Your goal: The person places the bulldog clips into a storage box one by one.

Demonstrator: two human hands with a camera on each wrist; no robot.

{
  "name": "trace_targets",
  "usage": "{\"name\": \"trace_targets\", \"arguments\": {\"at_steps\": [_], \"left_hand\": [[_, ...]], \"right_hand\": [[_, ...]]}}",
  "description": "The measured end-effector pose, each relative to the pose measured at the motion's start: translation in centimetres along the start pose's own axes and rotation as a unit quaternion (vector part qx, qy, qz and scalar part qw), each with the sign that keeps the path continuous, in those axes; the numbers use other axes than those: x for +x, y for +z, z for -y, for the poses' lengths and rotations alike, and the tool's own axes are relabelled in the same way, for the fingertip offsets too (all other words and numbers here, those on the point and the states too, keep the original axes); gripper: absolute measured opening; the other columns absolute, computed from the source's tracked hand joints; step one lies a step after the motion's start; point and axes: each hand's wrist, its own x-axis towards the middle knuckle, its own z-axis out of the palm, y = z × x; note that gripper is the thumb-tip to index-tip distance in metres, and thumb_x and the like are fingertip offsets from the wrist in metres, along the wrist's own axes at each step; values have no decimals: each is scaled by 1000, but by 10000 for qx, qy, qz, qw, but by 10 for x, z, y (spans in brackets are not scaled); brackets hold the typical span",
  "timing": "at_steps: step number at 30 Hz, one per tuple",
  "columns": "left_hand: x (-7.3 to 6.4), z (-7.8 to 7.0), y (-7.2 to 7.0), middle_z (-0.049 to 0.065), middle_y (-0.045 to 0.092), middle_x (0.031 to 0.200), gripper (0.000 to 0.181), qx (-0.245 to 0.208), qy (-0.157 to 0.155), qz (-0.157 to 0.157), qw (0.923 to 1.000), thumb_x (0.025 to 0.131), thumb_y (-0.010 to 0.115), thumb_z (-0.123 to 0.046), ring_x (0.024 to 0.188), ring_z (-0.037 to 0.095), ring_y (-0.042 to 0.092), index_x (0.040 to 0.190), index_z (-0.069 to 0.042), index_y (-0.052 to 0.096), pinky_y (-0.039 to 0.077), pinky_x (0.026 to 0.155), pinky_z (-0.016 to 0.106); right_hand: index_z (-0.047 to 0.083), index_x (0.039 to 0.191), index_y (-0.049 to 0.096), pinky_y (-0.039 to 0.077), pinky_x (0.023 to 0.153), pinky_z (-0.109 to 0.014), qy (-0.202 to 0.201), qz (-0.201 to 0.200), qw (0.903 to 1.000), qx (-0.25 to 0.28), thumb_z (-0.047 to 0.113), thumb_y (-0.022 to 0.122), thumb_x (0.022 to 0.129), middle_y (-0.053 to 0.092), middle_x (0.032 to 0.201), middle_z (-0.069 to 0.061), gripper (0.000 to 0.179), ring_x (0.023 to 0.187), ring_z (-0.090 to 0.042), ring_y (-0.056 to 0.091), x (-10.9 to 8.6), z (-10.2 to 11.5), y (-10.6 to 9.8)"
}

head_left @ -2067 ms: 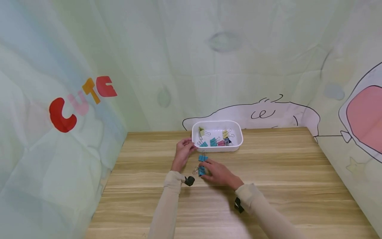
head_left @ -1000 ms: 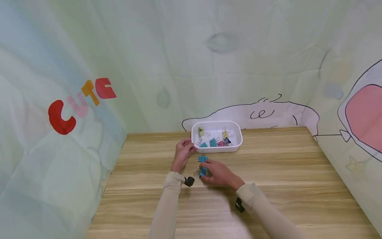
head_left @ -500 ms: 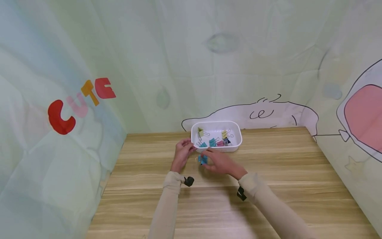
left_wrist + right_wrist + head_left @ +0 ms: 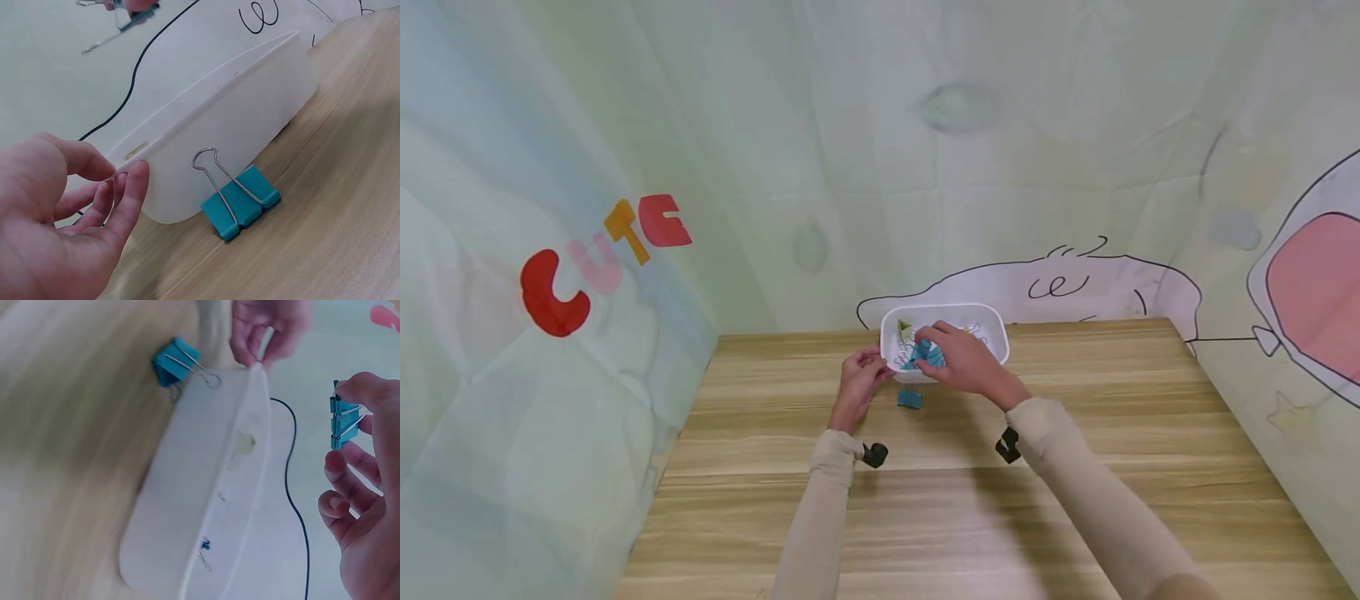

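Note:
My left hand (image 4: 859,385) pinches the near left corner of a white plastic box (image 4: 181,181), thumb and fingers at its rim. Above the box, my right hand (image 4: 966,360) holds a teal binder clip (image 4: 345,419) between thumb and fingers, its wire handles sticking out. Another teal binder clip (image 4: 242,201) rests on the table just in front of the box, one wire handle leaning up toward the wall of the box. Inside the box lies a yellow binder clip (image 4: 903,327); my right hand hides most of the other clips there.
The wood-grain table (image 4: 775,517) runs up to a printed curtain (image 4: 790,167) right behind the box. Another stretch of the curtain, with coloured letters (image 4: 617,258), hangs along the left side.
My right hand has picked up the nearer teal binder clip from the table and carried it forward, up over the box. My left hand has stayed on the box's corner.

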Motion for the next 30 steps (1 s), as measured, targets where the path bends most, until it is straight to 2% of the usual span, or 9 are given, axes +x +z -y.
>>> {"name": "trace_targets", "arguments": {"at_steps": [7,13,22,30], "left_hand": [[1,-1,0,34,51,124,37,35,-124,-57,9999,99,53,14,94,28,64,135,20,46,64,74,21],[1,-1,-1,36,50,129,37,140,-133,-30,9998,101,54,12,98,30,65,136,19,46,64,78,22],[-2,-4,0,37,50,129,37,112,-156,-20,9998,100,53,12,98,31,64,136,20,46,64,79,23],[-1,-4,-2,35,51,131,38,168,-258,4,9995,102,53,9,105,33,62,138,17,46,64,80,22]], "right_hand": [[11,128,65,63,88,-46,452,-148,9989,-23,34,75,96,66,121,-10,41,95,-26,65,14,-2,-16],[11,130,63,63,89,-46,721,-208,9972,-21,36,74,97,65,123,-12,43,96,-29,66,20,-2,-22],[12,129,63,62,91,-44,801,-353,9962,-11,35,74,97,64,122,-11,41,98,-27,63,22,-4,-23],[11,129,63,62,92,-44,860,-436,9953,111,32,75,96,64,122,-12,41,100,-28,62,22,-7,-21]]}}
